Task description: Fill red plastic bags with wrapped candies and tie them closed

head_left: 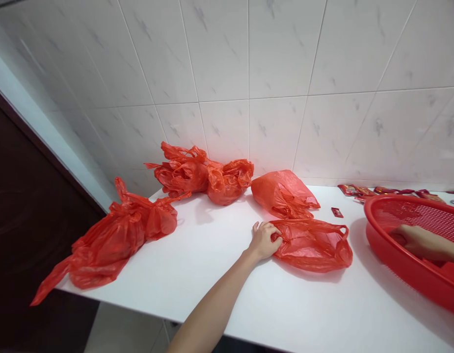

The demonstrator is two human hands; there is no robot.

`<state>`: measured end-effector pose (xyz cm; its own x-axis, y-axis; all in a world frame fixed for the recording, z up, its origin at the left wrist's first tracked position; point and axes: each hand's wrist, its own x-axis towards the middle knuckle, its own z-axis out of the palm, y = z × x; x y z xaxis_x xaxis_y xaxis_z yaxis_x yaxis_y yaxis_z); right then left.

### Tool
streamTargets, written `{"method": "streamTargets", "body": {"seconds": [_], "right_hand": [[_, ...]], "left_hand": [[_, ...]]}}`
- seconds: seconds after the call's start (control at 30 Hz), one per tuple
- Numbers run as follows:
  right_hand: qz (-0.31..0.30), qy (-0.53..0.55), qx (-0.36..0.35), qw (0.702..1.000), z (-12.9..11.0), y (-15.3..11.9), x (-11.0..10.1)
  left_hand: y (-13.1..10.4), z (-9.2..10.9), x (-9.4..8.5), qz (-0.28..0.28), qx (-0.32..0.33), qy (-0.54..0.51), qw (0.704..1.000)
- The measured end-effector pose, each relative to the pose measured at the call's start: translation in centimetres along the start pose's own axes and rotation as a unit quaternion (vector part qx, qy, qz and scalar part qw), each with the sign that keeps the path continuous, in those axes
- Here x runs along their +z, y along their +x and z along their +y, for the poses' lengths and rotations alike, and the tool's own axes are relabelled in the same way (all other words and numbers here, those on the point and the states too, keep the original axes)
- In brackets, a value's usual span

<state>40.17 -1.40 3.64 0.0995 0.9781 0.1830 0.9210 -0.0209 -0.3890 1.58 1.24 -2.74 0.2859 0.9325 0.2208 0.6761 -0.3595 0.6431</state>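
A thin red plastic bag lies flat on the white table, its handle end pointing right. My left hand has its fingers closed on the bag's left edge, with the thumb side against the film. Over at the right, my right hand reaches down inside a red plastic basket with mesh walls. The rim and shadow hide most of its fingers, so their grip does not show. Red pieces lie in the basket near that hand, too unclear to name.
Tied, filled red bags rest at the left edge, and more bags stand by the tiled wall. Another red bag lies just behind the flat one. Small red packets line the back, with one little red item nearer.
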Motion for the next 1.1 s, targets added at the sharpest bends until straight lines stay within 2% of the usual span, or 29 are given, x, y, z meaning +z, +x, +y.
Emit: {"method": "streamTargets", "body": {"seconds": [0.03,0.07,0.17,0.23,0.27,0.33,0.4,0.47,0.5,0.57,0.67,0.8,0.97,1.1], "right_hand": [[-0.047,0.012,0.006,0.999,0.0,0.1,-1.2],[-0.068,0.025,0.011,0.997,-0.3,0.3,-2.4],[-0.037,0.075,0.032,0.996,-3.2,0.6,-5.6],[-0.011,0.139,0.047,0.989,-6.4,0.6,-6.6],[-0.028,0.166,0.045,0.985,-8.1,0.5,-6.6],[-0.099,0.196,-0.008,0.976,-11.3,0.4,-5.8],[-0.186,0.193,-0.059,0.962,-13.9,0.5,-4.1],[-0.244,0.185,-0.111,0.946,-15.8,0.8,-2.0],[-0.245,0.178,-0.132,0.944,-16.4,1.0,-1.0],[-0.203,0.163,-0.18,0.949,-17.4,1.3,0.7],[-0.183,0.155,-0.201,0.95,-18.4,1.4,2.3],[-0.2,0.171,-0.201,0.943,-18.6,1.0,3.4],[-0.193,0.203,-0.183,0.942,-17.9,0.4,4.6],[-0.146,0.203,-0.124,0.96,-17.4,0.0,5.5]], "left_hand": [[0.0,0.0,0.0,0.002,0.002,0.001,1.0],[0.0,-0.1,0.1,0.005,0.004,0.001,1.0],[0.0,0.0,0.0,0.008,0.01,0.002,1.0],[-0.1,0.1,0.0,0.004,0.013,0.002,1.0],[-0.1,0.2,-0.1,0.003,0.014,0.002,1.0],[-0.2,0.4,-0.3,0.003,0.017,0.003,1.0],[-0.2,0.6,-0.4,0.002,0.022,0.007,1.0],[-0.3,0.6,-0.6,-0.004,0.023,0.013,1.0],[-0.3,0.6,-0.7,-0.008,0.023,0.016,1.0],[-0.4,0.7,-0.9,-0.016,0.022,0.02,0.999],[-0.4,0.7,-1.1,-0.019,0.025,0.025,0.999],[-0.3,0.7,-1.2,-0.019,0.024,0.027,0.999],[-0.3,0.7,-1.1,-0.024,0.022,0.031,0.999],[-0.4,0.8,-1.1,-0.022,0.01,0.038,0.999]]}}
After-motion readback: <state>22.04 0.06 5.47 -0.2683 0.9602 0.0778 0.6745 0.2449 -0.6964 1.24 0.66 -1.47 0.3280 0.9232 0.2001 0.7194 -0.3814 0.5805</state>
